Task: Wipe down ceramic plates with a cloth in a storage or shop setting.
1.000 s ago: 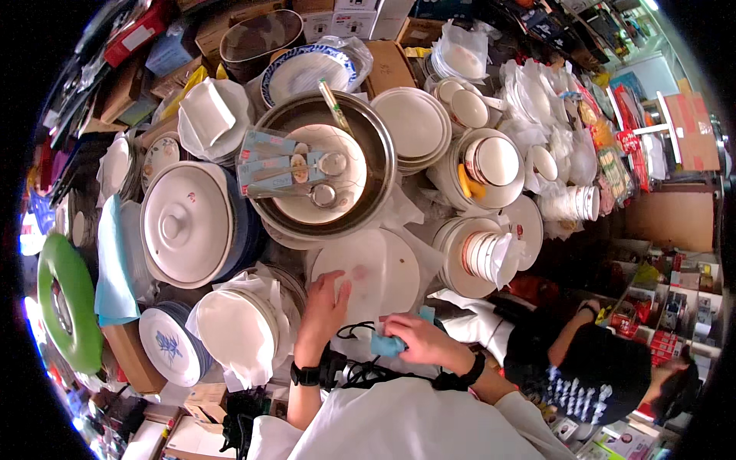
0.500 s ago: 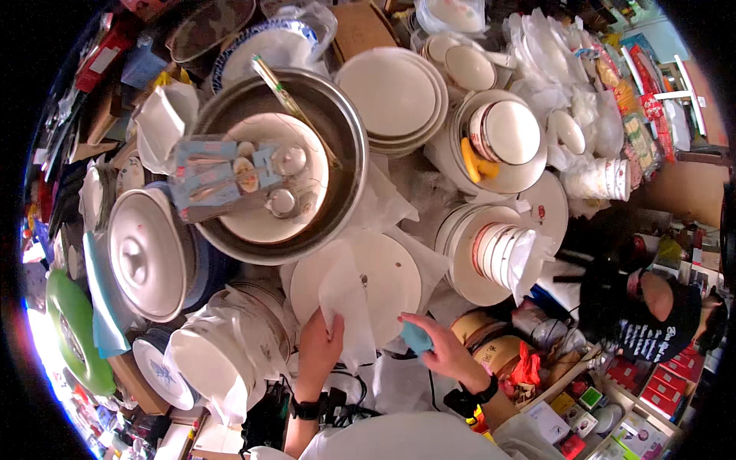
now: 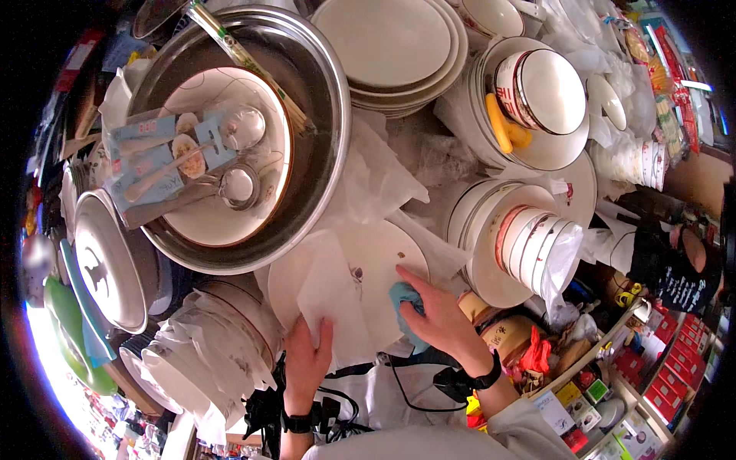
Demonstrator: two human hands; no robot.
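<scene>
Our right hand (image 3: 441, 316) has its thumb and fingers closed around a blue cloth (image 3: 409, 314), with the index finger stretched out past it to the right part of the plate (image 3: 387, 257). Our left hand (image 3: 307, 360) is at the near left edge, thumb and fingers a little apart, at the lower end of a white paper (image 3: 322, 284). Whether it pinches this paper or only rests on it, we cannot tell.

The plate lies in front of us, between both hands, and the paper covers a part of its left half. A small dark mark shows near the middle. To the left is a paper-wrapped pile (image 3: 195, 360), to the right a row of nested bowls (image 3: 521, 249), and beyond, on the left, a metal basin (image 3: 331, 176).

In our judgement, the step in hand is to rub the plate with the cloth while the left hand minds the paper. The next move calls for a steady left hand and a flat, light pressure of the cloth, so that the plate does not slip. For the covered part, the paper must first be lifted aside.
</scene>
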